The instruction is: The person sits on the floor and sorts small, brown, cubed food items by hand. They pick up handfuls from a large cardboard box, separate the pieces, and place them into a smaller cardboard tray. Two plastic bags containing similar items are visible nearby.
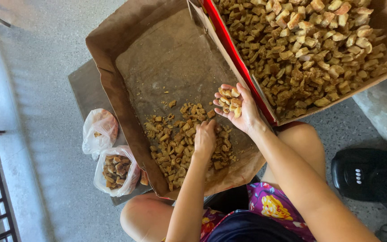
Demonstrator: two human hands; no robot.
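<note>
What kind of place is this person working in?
Probably a home or small workshop floor where snacks get packed by hand: speckled stone floor, cardboard boxes of fried brown pieces, small plastic bags.

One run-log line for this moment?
left hand: down in brown pieces, paper-lined box | right hand: palm up, cupping pieces | full box: beside

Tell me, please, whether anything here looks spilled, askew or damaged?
Little stands out: the large red-edged cardboard box, heaped with brown snack pieces, sits tilted over the shallower brown box's edge; crumbs are scattered inside that box.
</note>
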